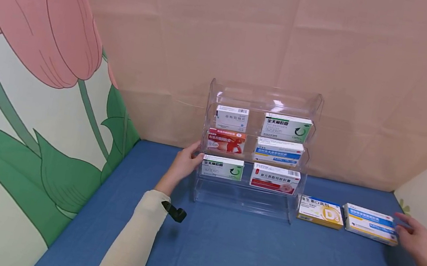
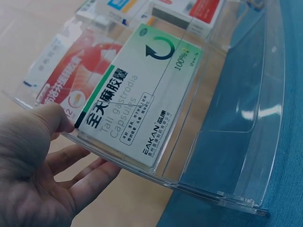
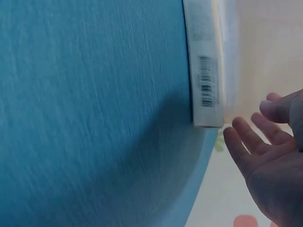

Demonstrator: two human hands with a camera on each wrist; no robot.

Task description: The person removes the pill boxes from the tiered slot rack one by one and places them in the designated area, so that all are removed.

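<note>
A clear plastic display rack (image 1: pixel 247 198) stands on the blue table, with medicine boxes on three of its tiers. My left hand (image 1: pixel 184 163) holds the rack's left side edge, the thumb at the front beside a green-and-white capsule box (image 2: pixel 142 90) and the other fingers outside the panel. To the right of the rack, a blue-and-white medicine box (image 1: pixel 370 224) lies flat. My right hand (image 1: pixel 417 239) is at that box's right end with fingers loosely spread; the right wrist view shows the fingers near the box's end, holding nothing. Whether a fingertip touches it, I cannot tell.
A yellow-and-white vitamin D box (image 1: pixel 320 212) lies between the rack and the blue-and-white box. On the rack are a red box (image 1: pixel 226 141), a red-and-white box (image 1: pixel 274 179) and several others. A beige backdrop (image 1: pixel 254 28) rises behind; printed flower panels flank the table.
</note>
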